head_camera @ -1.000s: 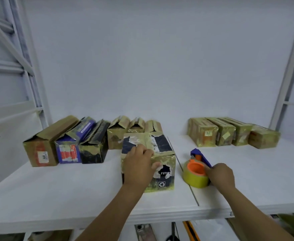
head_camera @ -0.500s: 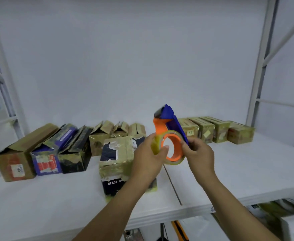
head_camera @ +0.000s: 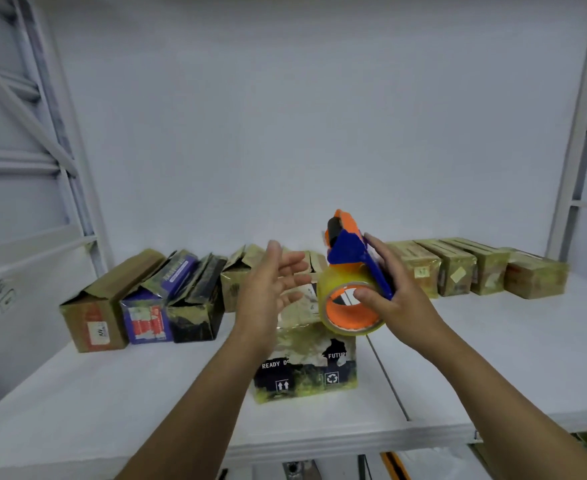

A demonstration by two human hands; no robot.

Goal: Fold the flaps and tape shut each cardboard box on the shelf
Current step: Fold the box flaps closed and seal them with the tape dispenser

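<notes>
Gripping the tape dispenser [head_camera: 349, 252] in my right hand [head_camera: 403, 303], I hold it in the air just above the cardboard box [head_camera: 306, 362] nearest me. My thumb is hooked into the orange core of the yellowish tape roll [head_camera: 332, 289], and my fingers wrap behind the blue frame. My left hand [head_camera: 268, 292] is released, fingers straight and spread, hovering just beside the roll; I cannot tell whether a fingertip touches the tape. The box stands on the white shelf [head_camera: 112, 393] near its front edge, its top partly hidden by my hands, its worn front printed with arrows and a recycling mark. Behind it to the left stands a row of boxes [head_camera: 146, 306], some with flaps raised. To the right, well apart, four tape-wrapped boxes [head_camera: 458, 271] sit side by side.
</notes>
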